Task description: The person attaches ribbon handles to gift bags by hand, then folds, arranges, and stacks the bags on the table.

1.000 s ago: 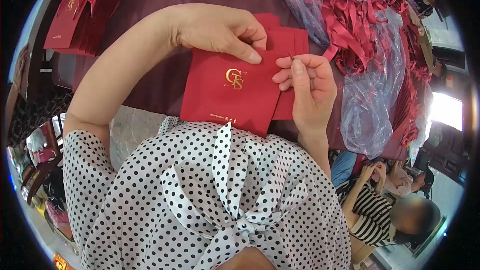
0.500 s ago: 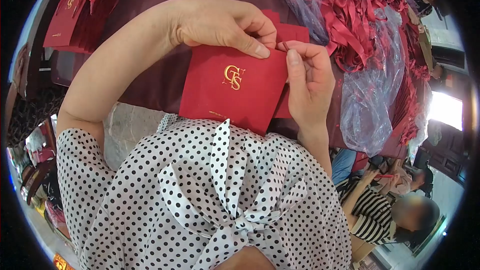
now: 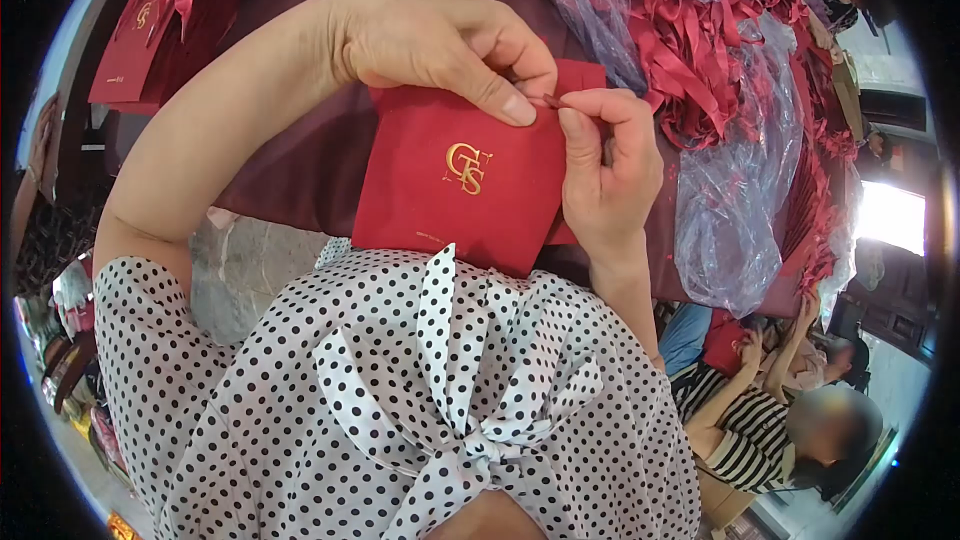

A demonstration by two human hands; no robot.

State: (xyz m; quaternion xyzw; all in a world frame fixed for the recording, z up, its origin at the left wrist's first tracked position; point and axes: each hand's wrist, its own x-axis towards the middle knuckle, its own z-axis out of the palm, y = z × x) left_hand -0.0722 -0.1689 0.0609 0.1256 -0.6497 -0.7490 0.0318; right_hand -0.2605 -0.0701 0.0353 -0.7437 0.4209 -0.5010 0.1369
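Observation:
A red paper gift bag (image 3: 420,185) with gold lettering lies in front of my chest, its lower edge against my polka-dot blouse. Closed over the bag's top right corner, my left hand (image 3: 455,55) has its thumb on the front face and its other fingers curled behind. At that same corner my right hand (image 3: 612,155) pinches the end of a thin dark red ribbon (image 3: 553,100) between thumb and forefinger. How the ribbon passes through the bag is hidden by my fingers. More red card (image 3: 584,73) shows behind the bag.
At upper left stands a stack of red gift bags (image 3: 125,65) with ribbon handles. Clear plastic wrap (image 3: 725,230) and a heap of red ribbons (image 3: 690,70) lie on the dark red tablecloth (image 3: 275,185) to the right. A person in a striped top (image 3: 745,430) sits at lower right.
The bag and both my hands have shifted slightly left, still gripping at the same corner. At lower right, a co-worker's arm now reaches up toward the table edge.

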